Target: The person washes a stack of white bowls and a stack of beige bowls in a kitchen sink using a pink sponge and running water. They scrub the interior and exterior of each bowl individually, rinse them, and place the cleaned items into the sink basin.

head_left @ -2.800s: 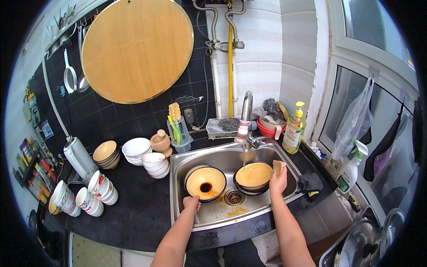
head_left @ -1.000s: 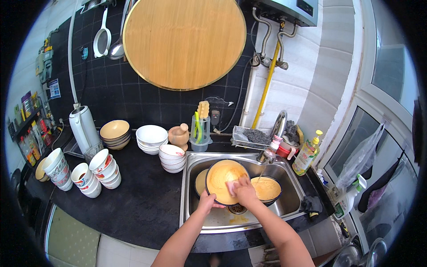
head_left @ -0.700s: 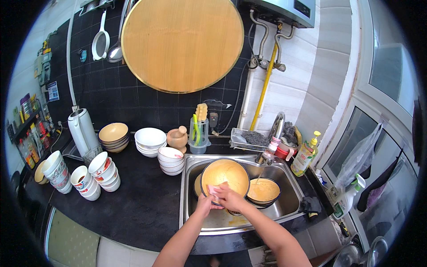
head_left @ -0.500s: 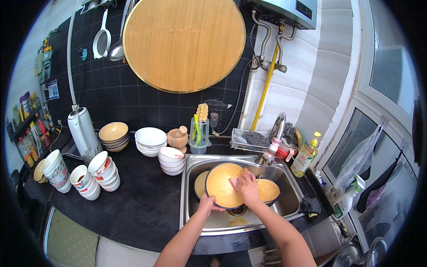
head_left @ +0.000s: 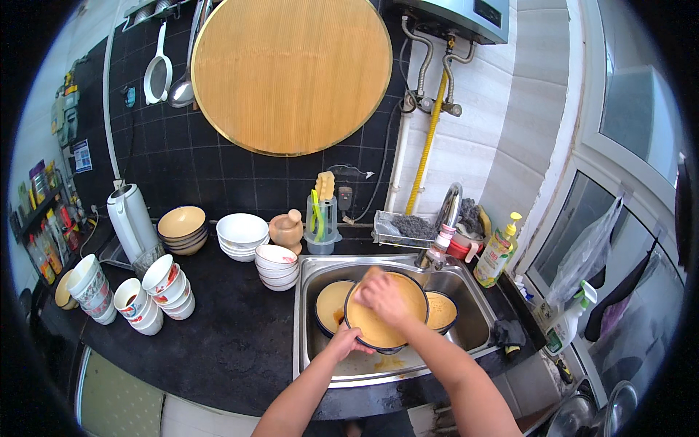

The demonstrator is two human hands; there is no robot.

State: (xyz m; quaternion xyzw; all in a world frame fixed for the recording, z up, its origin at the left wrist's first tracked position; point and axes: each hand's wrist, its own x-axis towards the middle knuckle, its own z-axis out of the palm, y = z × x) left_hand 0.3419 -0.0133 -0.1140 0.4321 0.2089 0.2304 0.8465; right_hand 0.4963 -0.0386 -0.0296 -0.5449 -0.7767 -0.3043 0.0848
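Note:
Over the sink (head_left: 301, 342), my left hand (head_left: 345, 342) grips the lower left rim of a yellow bowl (head_left: 409, 295) with a dark blue edge, tilted toward me. My right hand (head_left: 384, 298) is inside it, near the upper left rim, fingers curled against the surface. Whatever lies under those fingers is hidden. Two similar yellow bowls rest in the basin: a left bowl (head_left: 331, 297) and a right bowl (head_left: 441, 312), both partly covered by the held one. Brownish residue shows on the left bowl and the sink floor.
The faucet (head_left: 450, 211) rises behind the sink, with a wire rack (head_left: 408, 227) and a dish soap bottle (head_left: 497, 251) nearby. To the left stand white bowls (head_left: 243, 229), a wooden mortar (head_left: 287, 229), yellow bowls (head_left: 182, 222), patterned bowls (head_left: 169, 280) and a kettle (head_left: 133, 222).
The held bowl has moved slightly right and tipped. My right hand has slid from its right side to its upper left. The view has shifted a little.

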